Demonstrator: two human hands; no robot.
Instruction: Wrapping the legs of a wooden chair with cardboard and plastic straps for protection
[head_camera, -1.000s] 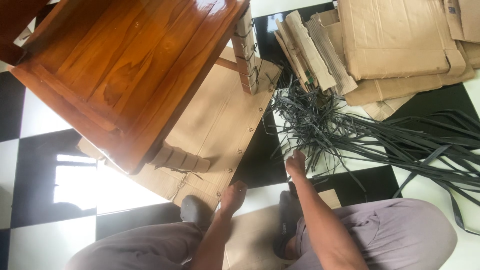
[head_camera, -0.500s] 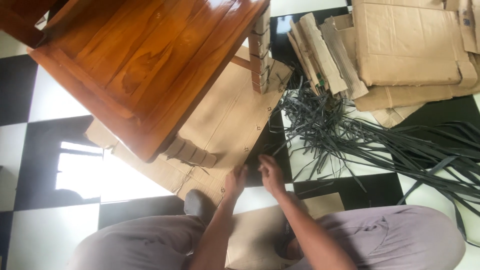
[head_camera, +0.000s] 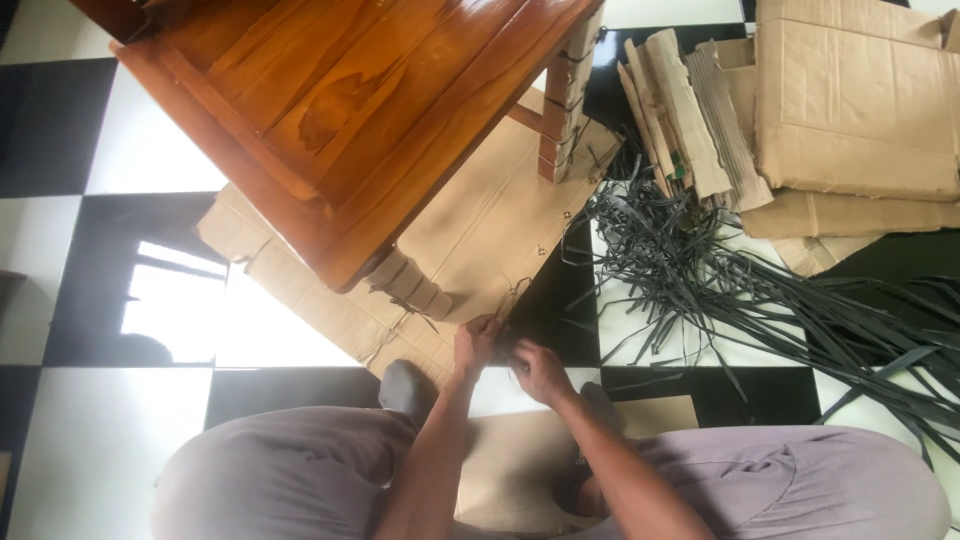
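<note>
Table (head_camera: 340, 110): glossy varnished wood w/ visible grain. Cardboard sheet (head_camera: 480, 230) under it is matt brown, corrugated; straps (head_camera: 720, 280) look like dark plastic. Floor tiles (head_camera: 100, 440) glossy, reflecting light.

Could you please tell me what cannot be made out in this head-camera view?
- Whatever the left hand and right hand pinch at the cardboard sheet edge: too small, covered by fingers.
- Far side of the wooden table: cut off by the top edge.
- Ends of the black straps: run past the right edge.
</note>
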